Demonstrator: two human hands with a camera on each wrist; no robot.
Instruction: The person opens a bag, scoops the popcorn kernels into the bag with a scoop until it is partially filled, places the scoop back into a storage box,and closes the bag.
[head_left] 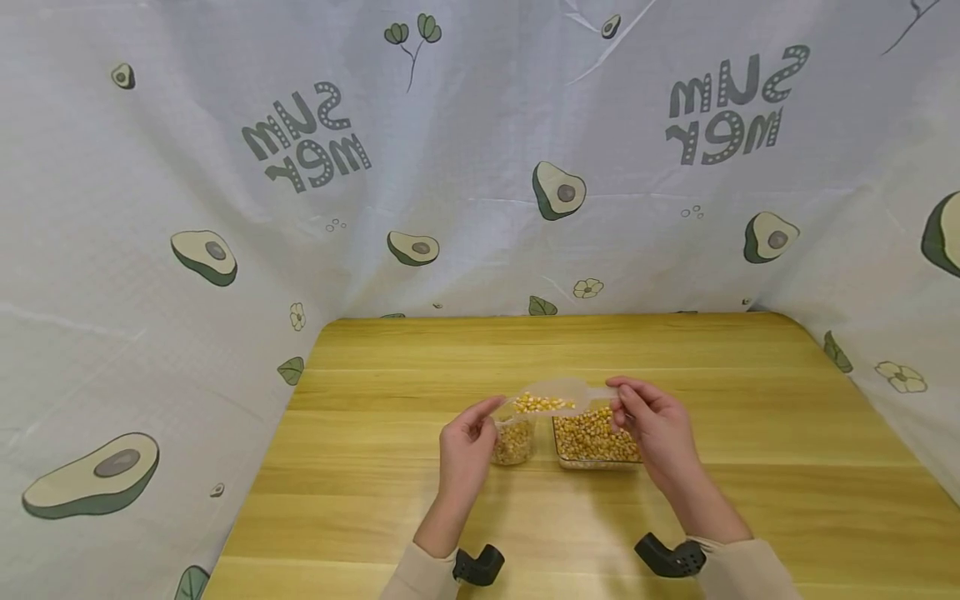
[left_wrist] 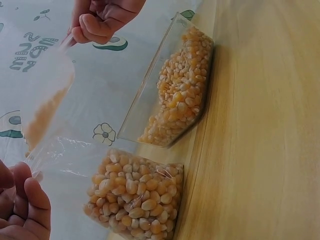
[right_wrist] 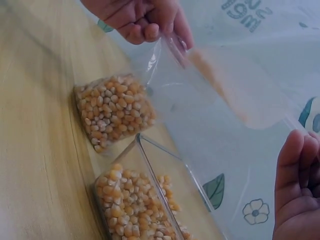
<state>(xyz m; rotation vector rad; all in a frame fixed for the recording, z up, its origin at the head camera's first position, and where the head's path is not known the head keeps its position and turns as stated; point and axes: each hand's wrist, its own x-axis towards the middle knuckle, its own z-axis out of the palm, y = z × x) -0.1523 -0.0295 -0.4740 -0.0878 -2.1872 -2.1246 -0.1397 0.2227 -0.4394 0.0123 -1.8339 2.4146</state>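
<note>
My right hand [head_left: 660,425] grips the handle of a translucent white scoop [head_left: 573,390] with corn kernels [head_left: 536,404] lying in it. The scoop's tip points left, at the mouth of a clear plastic bag [left_wrist: 135,195]. With fingers and thumb, my left hand [head_left: 467,450] pinches the bag's top edge. Kernels fill the bag's lower part, which stands on the table. Right of the bag, below the scoop, sits a clear rectangular container [head_left: 600,463] holding many more kernels [left_wrist: 185,75].
The wooden table [head_left: 390,367] runs back to a pale curtain [head_left: 480,150] printed with avocados, which also hangs at both sides. Each wrist wears a black mount [head_left: 480,565] over a beige sleeve [head_left: 423,575].
</note>
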